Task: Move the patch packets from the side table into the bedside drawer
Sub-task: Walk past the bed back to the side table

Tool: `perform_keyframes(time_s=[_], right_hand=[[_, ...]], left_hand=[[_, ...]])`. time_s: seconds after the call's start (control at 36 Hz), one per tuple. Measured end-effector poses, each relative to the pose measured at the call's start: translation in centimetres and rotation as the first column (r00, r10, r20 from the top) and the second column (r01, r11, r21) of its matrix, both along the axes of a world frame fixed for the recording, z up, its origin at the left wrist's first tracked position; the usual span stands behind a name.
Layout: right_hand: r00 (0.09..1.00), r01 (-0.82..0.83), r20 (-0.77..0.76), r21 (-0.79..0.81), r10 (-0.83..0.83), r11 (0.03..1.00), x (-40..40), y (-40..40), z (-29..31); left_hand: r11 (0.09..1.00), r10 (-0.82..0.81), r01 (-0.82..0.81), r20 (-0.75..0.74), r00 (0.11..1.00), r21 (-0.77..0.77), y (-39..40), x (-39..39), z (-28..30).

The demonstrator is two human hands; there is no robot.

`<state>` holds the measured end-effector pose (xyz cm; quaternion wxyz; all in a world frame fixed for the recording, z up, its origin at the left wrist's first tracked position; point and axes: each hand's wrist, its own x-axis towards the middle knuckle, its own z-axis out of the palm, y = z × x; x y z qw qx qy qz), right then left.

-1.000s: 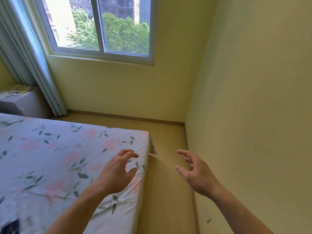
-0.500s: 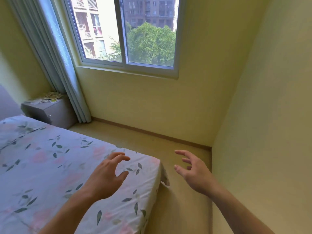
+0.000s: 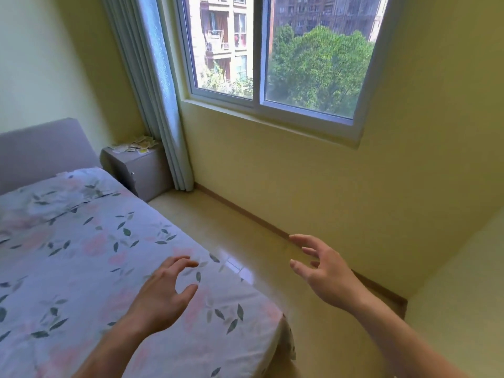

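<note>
Nearest you, both hands were empty with fingers spread, your left hand (image 3: 161,298) over the bed (image 3: 81,255), your right hand (image 3: 324,276) over the floor (image 3: 245,241). Beyond, patch packets (image 3: 135,145) lay scattered on the counter (image 3: 141,170) beside the curtain (image 3: 161,105), well apart from you; walking close before reaching looked wisest.

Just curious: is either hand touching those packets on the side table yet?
Apart. The head view shows both hands, left and right, far from the packets.

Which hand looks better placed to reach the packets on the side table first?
Probably left. The left hand hangs over the bed, on the side nearer the side table holding the packets; the right hand is farther. Both are empty and far.
</note>
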<state>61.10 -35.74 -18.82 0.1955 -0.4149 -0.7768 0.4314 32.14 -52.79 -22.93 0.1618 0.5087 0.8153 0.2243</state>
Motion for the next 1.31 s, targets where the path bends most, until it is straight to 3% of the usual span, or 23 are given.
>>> perform_keyframes(time_s=[0.36,0.58,0.81,1.11,1.31], right_hand=[[0.997,0.063,-0.042,-0.04,-0.064,0.997,0.0,24.5,-0.7],[0.998,-0.06,-0.01,-0.067,0.059,0.996,-2.9,40.8,-2.7],[0.96,-0.278,0.014,-0.078,0.28,0.957,-10.6,54.3,-2.0],[0.766,-0.643,-0.041,-0.057,0.642,0.764,-33.2,59.4,-2.9],[0.728,-0.686,-0.014,-0.028,0.686,0.727,-47.2,64.5,-2.9]], left_hand=[[0.982,-0.157,0.151,0.043,0.987,0.111,30.5,2.0,2.5],[0.997,-0.034,0.031,0.029,0.999,0.072,44.2,0.4,-0.4],[0.969,0.245,-0.246,-0.008,0.969,-0.036,48.9,-3.1,0.3],[0.784,0.621,-0.621,0.036,0.783,-0.027,47.6,-14.0,0.4],[0.71,0.703,-0.703,0.062,0.708,-0.031,50.4,-26.3,-1.0]])
